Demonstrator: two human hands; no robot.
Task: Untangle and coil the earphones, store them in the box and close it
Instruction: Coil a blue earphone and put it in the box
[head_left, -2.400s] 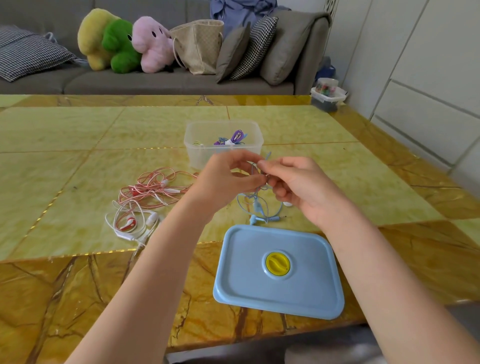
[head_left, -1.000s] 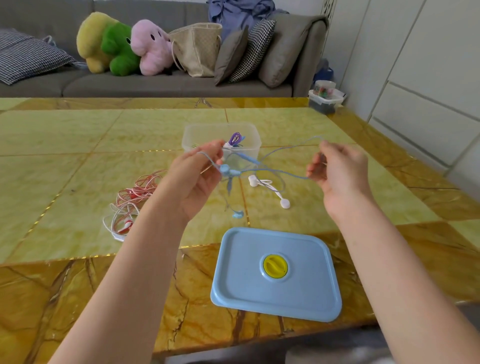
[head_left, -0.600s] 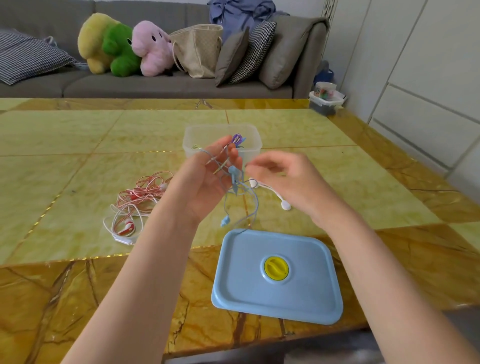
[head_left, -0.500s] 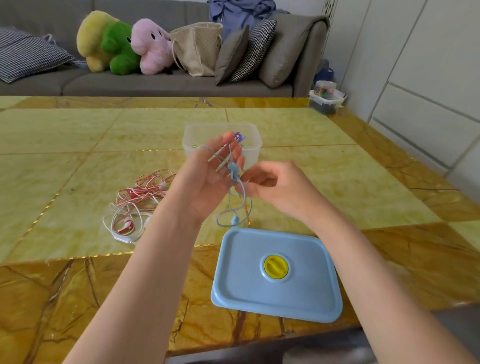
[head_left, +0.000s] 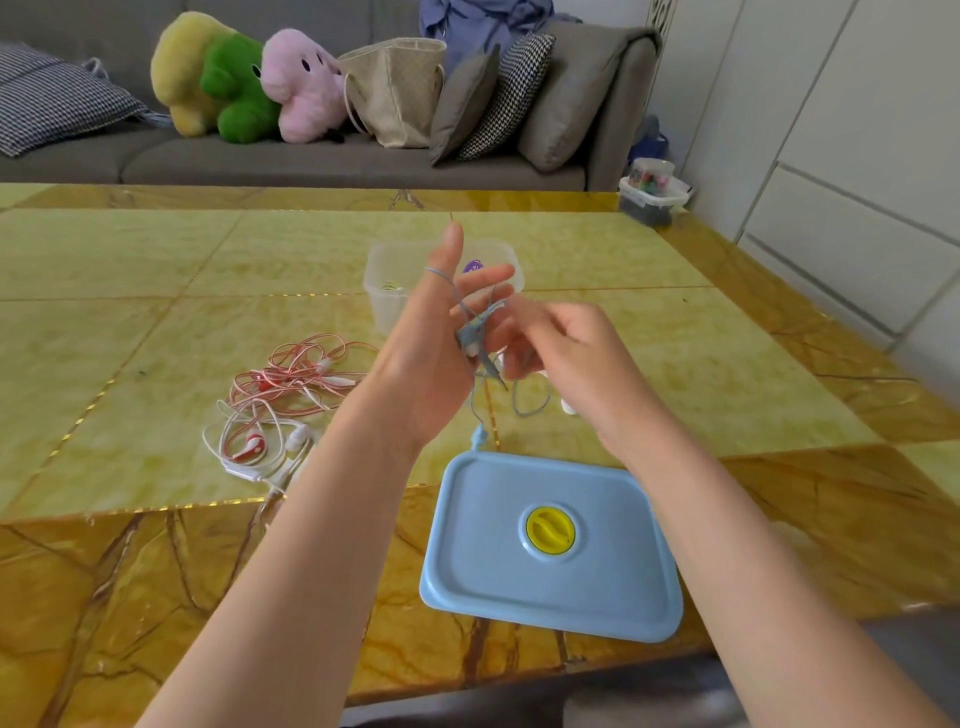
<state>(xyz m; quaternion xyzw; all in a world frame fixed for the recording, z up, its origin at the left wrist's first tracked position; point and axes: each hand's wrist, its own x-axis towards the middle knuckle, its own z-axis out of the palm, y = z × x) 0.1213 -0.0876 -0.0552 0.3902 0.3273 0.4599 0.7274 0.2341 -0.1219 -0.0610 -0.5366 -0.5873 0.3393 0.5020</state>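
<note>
My left hand (head_left: 421, 364) is raised above the table with its fingers up, and the thin blue earphones (head_left: 475, 332) are looped round them. Their earbuds sit against the palm, and the loose end with the plug hangs down toward the lid. My right hand (head_left: 571, 353) is close beside the left and pinches the blue cord. Behind my hands stands the clear plastic box (head_left: 384, 291), open, with purple earphones (head_left: 471, 267) inside. Its light blue lid (head_left: 519, 571) with a yellow knob lies flat near the table's front edge.
A tangle of red and white earphones (head_left: 280, 395) lies on the yellow marble table (head_left: 156, 322) to the left. A white earbud (head_left: 570, 408) shows under my right wrist. A grey sofa (head_left: 311, 161) with plush toys and cushions runs behind the table.
The blue cord was stretched between my hands a second ago. My right hand has come back to the left, and more cord now lies wound round the left fingers, which are raised higher.
</note>
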